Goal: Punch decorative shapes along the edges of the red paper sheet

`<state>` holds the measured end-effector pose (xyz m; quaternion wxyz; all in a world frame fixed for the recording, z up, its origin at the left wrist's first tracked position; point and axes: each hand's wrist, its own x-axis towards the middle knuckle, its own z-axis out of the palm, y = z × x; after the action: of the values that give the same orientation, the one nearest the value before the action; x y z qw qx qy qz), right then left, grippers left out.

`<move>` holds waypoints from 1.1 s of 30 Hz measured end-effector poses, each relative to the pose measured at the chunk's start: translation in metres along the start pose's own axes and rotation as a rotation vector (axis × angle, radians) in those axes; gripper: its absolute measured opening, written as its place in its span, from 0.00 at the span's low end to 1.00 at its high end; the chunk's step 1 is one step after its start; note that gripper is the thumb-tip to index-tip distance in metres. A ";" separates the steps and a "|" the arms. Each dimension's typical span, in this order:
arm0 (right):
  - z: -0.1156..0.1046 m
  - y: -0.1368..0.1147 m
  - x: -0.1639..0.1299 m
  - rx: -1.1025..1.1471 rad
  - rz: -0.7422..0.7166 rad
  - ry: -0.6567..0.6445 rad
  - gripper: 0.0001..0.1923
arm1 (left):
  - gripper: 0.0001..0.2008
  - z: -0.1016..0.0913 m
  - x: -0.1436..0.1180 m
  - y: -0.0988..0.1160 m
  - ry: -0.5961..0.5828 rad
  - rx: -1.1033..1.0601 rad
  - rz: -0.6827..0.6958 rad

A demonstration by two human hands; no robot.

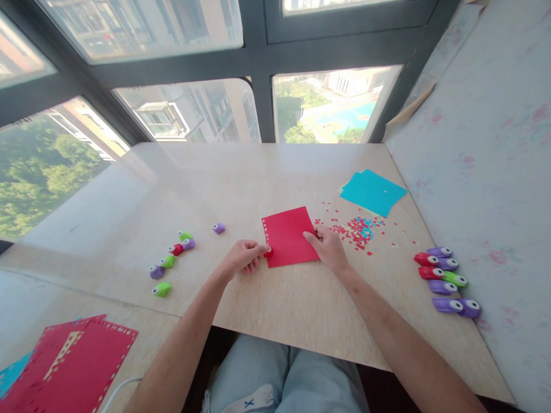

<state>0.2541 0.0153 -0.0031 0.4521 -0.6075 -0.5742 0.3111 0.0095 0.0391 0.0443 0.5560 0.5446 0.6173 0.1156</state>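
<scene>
The left hand pinches a small red punch shut on the left edge of the red paper. The right hand rests flat on the paper's right side, fingers pressing it down on the table. Tiny paper bits (red and blue) lie just right of it. Blue paper sits farther back. More punches lie left, and a row of punches lies right

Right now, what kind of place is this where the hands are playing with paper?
Probably a craft corner in a high-up flat. A stone table sits against big windows overlooking buildings and trees. The left hand presses a small red punch on red paper, which the right hand steadies.
</scene>
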 end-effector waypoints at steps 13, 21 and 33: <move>0.000 -0.001 -0.001 0.006 0.010 -0.013 0.15 | 0.22 -0.006 0.010 0.001 -0.069 -0.083 -0.074; 0.000 0.001 -0.001 -0.053 0.021 0.008 0.15 | 0.23 -0.008 0.009 0.003 -0.090 -0.071 -0.095; -0.001 0.000 -0.002 -0.053 0.019 0.015 0.16 | 0.23 -0.006 0.008 0.003 -0.083 -0.093 -0.108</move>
<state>0.2543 0.0133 -0.0030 0.4373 -0.6270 -0.5730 0.2956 0.0081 0.0497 0.0442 0.6110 0.4884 0.6163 0.0910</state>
